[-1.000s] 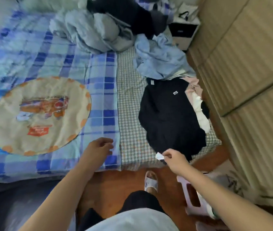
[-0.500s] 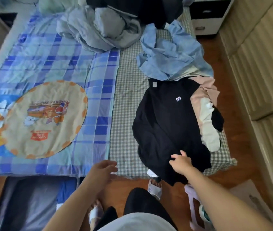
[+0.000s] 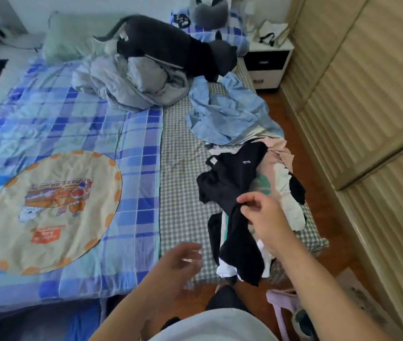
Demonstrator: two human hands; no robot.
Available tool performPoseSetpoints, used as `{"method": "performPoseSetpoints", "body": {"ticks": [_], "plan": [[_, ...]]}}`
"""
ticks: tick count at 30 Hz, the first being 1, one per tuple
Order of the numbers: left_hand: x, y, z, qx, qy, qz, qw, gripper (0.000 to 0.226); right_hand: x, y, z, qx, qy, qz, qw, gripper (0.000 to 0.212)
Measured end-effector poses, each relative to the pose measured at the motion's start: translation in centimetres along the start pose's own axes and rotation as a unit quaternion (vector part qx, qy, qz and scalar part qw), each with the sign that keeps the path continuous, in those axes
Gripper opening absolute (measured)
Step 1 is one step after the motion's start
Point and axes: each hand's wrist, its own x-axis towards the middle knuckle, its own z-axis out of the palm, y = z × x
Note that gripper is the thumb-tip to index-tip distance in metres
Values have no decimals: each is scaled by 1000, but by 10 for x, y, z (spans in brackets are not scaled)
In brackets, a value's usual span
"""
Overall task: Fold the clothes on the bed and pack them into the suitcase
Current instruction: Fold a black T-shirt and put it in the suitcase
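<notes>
The bed (image 3: 183,134) carries a blue plaid quilt (image 3: 77,134) printed with a round cartoon patch (image 3: 52,210); red writing on the patch is too blurred to read. A grey check sheet (image 3: 183,193) covers the right strip. At the head lie a grey bundle (image 3: 134,84), a dark garment (image 3: 170,50) and a green pillow (image 3: 70,38). A light blue shirt (image 3: 227,114) lies crumpled beyond the clothes pile (image 3: 284,193) at the right edge. The right hand (image 3: 264,217) pinches a black shirt (image 3: 234,193), lifted off that pile; its small white chest label (image 3: 246,161) is unreadable. The left hand (image 3: 178,264) hovers near the bed's foot, fingers loose, holding nothing. Beige wardrobe doors (image 3: 367,107) line the right wall; a nightstand (image 3: 266,65) stands beyond.
</notes>
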Motion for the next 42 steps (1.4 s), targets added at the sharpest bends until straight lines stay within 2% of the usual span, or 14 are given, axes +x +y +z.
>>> {"method": "performPoseSetpoints", "body": {"ticks": [3, 5, 7, 10, 15, 21, 24, 28, 31, 32, 34, 37, 39, 42], "plan": [[-24, 34, -8, 22, -35, 139, 989, 73, -16, -89, 20, 91, -12, -71, 993, 28], [-38, 60, -18, 26, 4, 238, 971, 77, -27, -137, 36, 120, -22, -117, 986, 28], [-49, 81, -40, 27, 93, 298, 950, 69, -37, -172, 47, 137, -21, -140, 980, 28], [-66, 98, -85, 64, 152, 327, 931, 75, -51, -207, 51, 199, -34, -128, 971, 31], [-102, 111, -133, 31, 65, 336, 939, 73, -71, -249, 65, 307, -104, -100, 941, 26], [-119, 121, -144, 189, 168, 420, 871, 85, -87, -284, 97, 352, -187, -48, 916, 25], [-131, 124, -141, 159, 201, 436, 863, 76, -94, -302, 102, 357, -210, -21, 910, 23], [-145, 140, -136, 48, 236, 434, 868, 26, -99, -311, 116, 377, -223, 9, 899, 19], [-155, 158, -140, 47, 288, 387, 875, 22, -97, -309, 128, 388, -231, 9, 892, 14], [-161, 169, -143, 33, 306, 369, 877, 24, -96, -307, 129, 379, -248, -13, 892, 12], [-172, 196, -154, 39, 339, 332, 879, 23, -96, -298, 128, 322, -310, -91, 890, 38], [-180, 234, -172, 241, 372, 291, 848, 11, -102, -272, 135, 123, -388, -245, 880, 54], [-179, 247, -179, 349, 354, 251, 831, 11, -94, -247, 150, -48, -298, -315, 900, 54], [-182, 249, -195, 438, 322, 196, 816, 13, -70, -220, 161, -211, -62, -334, 917, 13]]}}
